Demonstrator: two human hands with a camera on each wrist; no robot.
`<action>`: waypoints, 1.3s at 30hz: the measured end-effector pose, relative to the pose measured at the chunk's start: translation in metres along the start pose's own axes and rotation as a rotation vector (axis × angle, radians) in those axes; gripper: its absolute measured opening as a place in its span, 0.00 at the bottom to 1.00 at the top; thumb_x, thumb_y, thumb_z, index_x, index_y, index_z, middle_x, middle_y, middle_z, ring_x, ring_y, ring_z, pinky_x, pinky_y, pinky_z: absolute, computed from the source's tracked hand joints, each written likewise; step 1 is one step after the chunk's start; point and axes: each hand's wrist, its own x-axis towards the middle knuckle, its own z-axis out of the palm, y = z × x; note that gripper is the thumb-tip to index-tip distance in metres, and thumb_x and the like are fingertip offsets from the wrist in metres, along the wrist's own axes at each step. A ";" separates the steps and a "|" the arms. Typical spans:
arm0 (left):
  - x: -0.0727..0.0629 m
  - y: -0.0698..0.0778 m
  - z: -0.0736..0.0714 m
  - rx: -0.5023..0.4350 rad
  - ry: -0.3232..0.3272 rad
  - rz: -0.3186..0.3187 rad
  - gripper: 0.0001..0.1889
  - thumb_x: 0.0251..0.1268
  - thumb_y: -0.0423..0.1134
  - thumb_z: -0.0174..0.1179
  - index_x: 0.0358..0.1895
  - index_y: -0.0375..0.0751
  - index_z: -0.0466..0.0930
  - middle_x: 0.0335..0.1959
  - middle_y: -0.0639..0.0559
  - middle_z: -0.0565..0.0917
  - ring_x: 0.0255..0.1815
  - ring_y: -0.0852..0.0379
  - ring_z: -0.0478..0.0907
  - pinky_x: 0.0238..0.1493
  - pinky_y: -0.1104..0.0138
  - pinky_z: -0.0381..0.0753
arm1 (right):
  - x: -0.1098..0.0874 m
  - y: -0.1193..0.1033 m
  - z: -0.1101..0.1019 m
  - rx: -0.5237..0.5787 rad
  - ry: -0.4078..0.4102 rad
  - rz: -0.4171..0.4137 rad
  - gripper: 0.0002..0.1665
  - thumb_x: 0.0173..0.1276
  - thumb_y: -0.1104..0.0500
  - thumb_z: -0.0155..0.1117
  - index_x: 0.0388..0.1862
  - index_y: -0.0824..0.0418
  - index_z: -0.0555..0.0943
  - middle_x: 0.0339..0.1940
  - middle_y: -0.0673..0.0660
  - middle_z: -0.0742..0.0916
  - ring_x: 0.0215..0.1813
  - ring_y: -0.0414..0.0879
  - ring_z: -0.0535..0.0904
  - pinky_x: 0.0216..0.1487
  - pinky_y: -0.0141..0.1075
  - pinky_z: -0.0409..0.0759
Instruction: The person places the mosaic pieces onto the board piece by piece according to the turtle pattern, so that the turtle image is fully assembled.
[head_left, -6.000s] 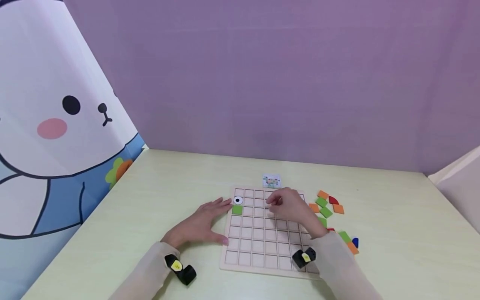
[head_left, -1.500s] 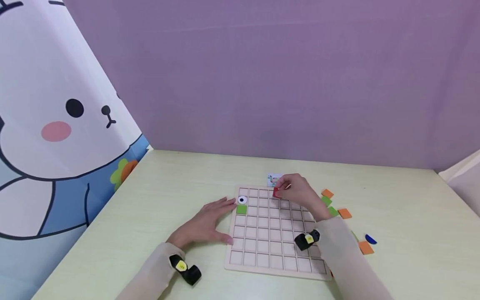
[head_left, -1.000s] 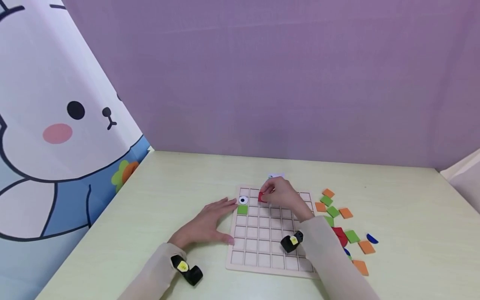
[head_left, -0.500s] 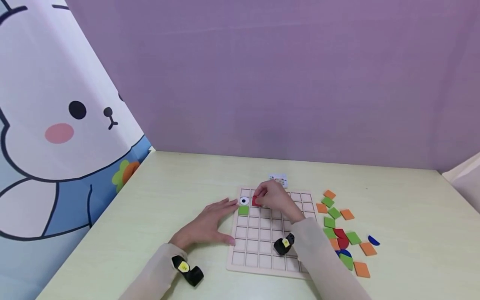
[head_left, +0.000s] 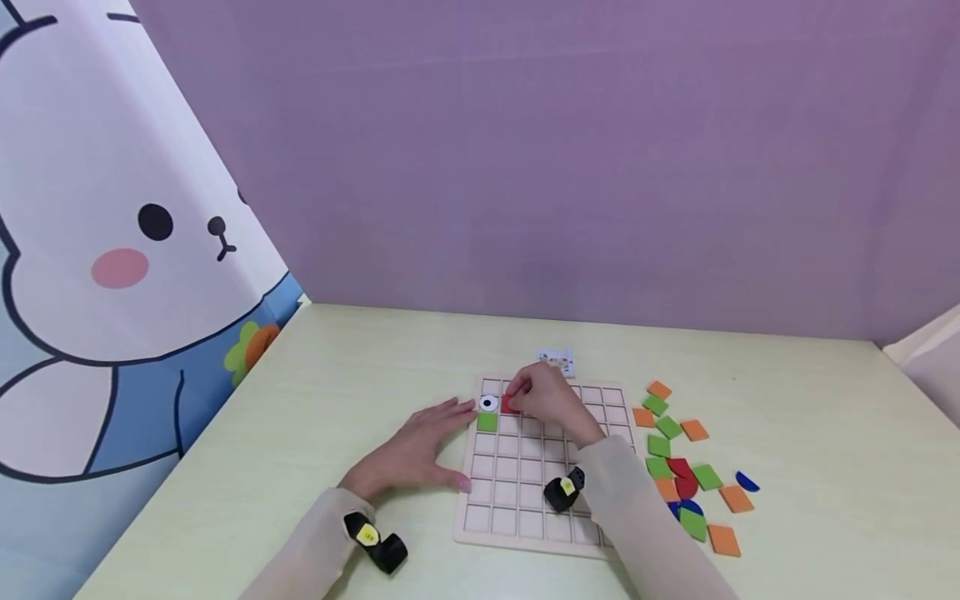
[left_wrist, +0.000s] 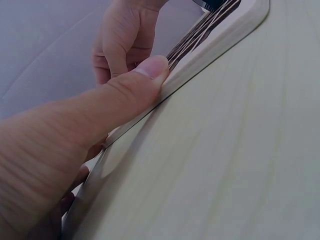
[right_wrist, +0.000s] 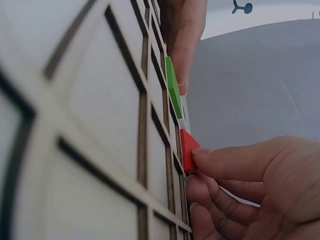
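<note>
A wooden grid board (head_left: 517,540) lies on the table. My right hand (head_left: 551,398) pinches a red tile (right_wrist: 188,151) between thumb and fingers, at the cell right of a white tile with a black eye dot (head_left: 488,403). Directly below the eye tile sits a green square tile (head_left: 487,422) in its cell. My left hand (head_left: 416,450) lies with fingers spread at the board's left edge, fingertips near the eye tile. In the left wrist view its thumb (left_wrist: 120,97) rests on the board's rim.
Right of the board lie several loose tiles: green squares (head_left: 707,477), orange squares (head_left: 724,540), red pieces (head_left: 685,483) and a blue half-round (head_left: 747,481). A small printed card (head_left: 557,361) lies behind the board. A purple backdrop (head_left: 570,167) stands behind the table.
Over the last seconds my right hand brought the red tile from the board's top middle leftward and down to the cell beside the eye tile. My left hand stays at the board's edge.
</note>
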 end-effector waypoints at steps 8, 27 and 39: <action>0.000 0.001 0.000 0.001 0.001 0.003 0.51 0.45 0.64 0.68 0.73 0.47 0.58 0.76 0.53 0.55 0.78 0.47 0.45 0.75 0.46 0.45 | 0.000 -0.001 -0.001 -0.034 -0.001 0.001 0.04 0.59 0.69 0.65 0.30 0.62 0.85 0.26 0.53 0.84 0.27 0.43 0.74 0.29 0.30 0.72; -0.001 0.001 0.000 0.004 -0.003 -0.006 0.51 0.45 0.65 0.68 0.73 0.48 0.58 0.76 0.55 0.55 0.78 0.48 0.45 0.75 0.46 0.46 | -0.009 -0.006 -0.006 -0.048 -0.019 0.027 0.06 0.59 0.67 0.66 0.36 0.62 0.84 0.29 0.53 0.83 0.31 0.44 0.74 0.31 0.30 0.73; -0.001 -0.001 0.000 0.009 -0.001 0.001 0.51 0.45 0.63 0.69 0.73 0.47 0.58 0.77 0.54 0.55 0.78 0.47 0.45 0.75 0.46 0.46 | -0.026 -0.001 -0.025 -0.074 0.000 0.000 0.06 0.59 0.67 0.66 0.36 0.63 0.82 0.31 0.54 0.81 0.33 0.44 0.74 0.32 0.31 0.73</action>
